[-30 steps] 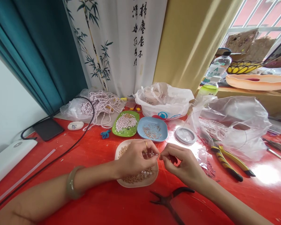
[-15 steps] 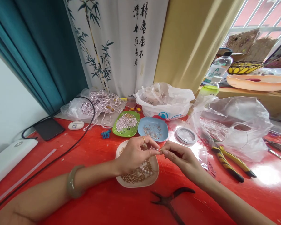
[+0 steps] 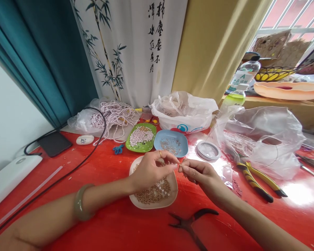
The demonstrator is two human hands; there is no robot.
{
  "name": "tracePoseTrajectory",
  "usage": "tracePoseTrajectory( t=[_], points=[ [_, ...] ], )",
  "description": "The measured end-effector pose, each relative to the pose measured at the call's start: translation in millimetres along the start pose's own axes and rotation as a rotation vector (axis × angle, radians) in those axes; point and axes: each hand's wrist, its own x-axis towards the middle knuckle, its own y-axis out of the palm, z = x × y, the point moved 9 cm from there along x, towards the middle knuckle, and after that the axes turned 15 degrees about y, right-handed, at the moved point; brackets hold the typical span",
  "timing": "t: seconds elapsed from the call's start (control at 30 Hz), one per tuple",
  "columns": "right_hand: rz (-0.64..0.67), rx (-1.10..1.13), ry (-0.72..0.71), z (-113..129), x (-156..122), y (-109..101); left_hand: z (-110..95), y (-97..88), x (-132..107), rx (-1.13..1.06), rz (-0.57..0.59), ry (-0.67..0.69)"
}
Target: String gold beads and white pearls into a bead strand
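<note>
My left hand [image 3: 153, 170] hovers over a white dish [image 3: 174, 195] of gold and clear beads [image 3: 153, 195]; thumb and forefinger are pinched. Fingertip to fingertip with it, my right hand [image 3: 199, 172] is pinched as well, just right of the dish. Something tiny lies between the fingers, too small to name. Behind the hands are a blue dish [image 3: 181, 137] with small scattered bits and a green dish [image 3: 151, 130] holding pale pearl beads [image 3: 140, 136]. Dark-handled pliers [image 3: 187, 223] lie on the red table [image 3: 115, 223] nearer to me.
Yellow-and-black pliers [image 3: 256, 181] rest on the right beside a clear plastic bag [image 3: 274, 139]. A round clear lid [image 3: 208, 151] and a white plastic bag [image 3: 184, 113] stand behind. Pearl strands [image 3: 115, 116], a phone [image 3: 54, 143] and a black cable [image 3: 90, 153] are at left.
My right hand's fingers have shifted slightly at the pinch, and the left fingertips have closed a little toward them. The dishes and tools stay where they were.
</note>
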Motion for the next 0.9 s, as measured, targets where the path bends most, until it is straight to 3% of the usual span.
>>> tracePoseTrajectory(
  t=[0.2,0.5,0.9],
  points=[
    [0.043,0.041,0.02,-8,3,4,-6,-5.2,4,0.054,-0.011,0.057],
    [0.03,0.062,0.018,-7,3,2,-1,-8.9,4,0.227,0.058,-0.027],
    [-0.106,-0.034,0.003,2,0,-4,-17,-6.7,6,0.396,0.144,0.138]
  ],
)
